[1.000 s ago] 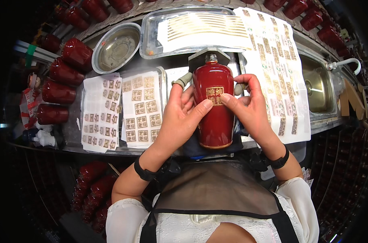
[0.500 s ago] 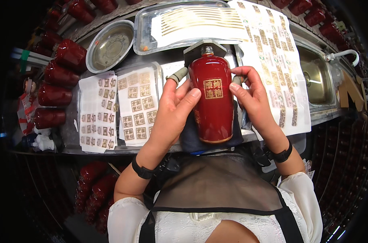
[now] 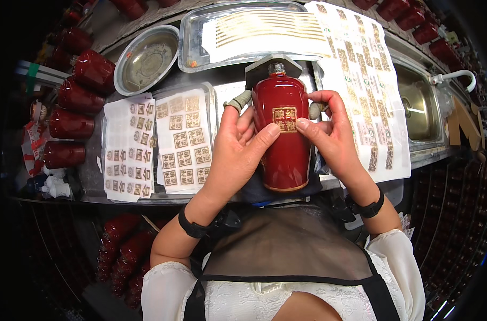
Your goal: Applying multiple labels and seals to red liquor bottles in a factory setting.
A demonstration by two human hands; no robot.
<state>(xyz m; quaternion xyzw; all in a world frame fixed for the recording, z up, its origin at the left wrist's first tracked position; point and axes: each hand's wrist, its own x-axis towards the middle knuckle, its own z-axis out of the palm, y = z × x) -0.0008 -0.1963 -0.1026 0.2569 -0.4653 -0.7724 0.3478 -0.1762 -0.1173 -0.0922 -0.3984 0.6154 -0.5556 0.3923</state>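
A glossy dark-red bottle (image 3: 285,163) lies in the middle, its bare glass neck pointing away from me. On its front is a square gold decal (image 3: 284,113). My left hand (image 3: 235,144) grips the bottle's left side, its thumb pressing the decal's lower left corner. From the right, my right hand (image 3: 333,131) holds the bottle, with its thumb on the decal's lower right corner. Grey-green covers sit on a left finger (image 3: 239,100) and a right finger (image 3: 316,110). Dark cloth (image 3: 247,188) lies beneath the bottle, and a grey angular block (image 3: 255,69) stands around its neck.
Two sheets of gold decals (image 3: 128,179) (image 3: 185,155) lie at the left, below a metal basin (image 3: 171,40). Farther back is a metal tray (image 3: 192,59) with gold-striped sheets. A long decal sheet (image 3: 398,160) borders the sink (image 3: 423,115). Red bottles (image 3: 72,124) line the left.
Both thumbs have moved inward from the bottle's sides onto the decal's lower corners. The bottle has shifted very slightly to the right.
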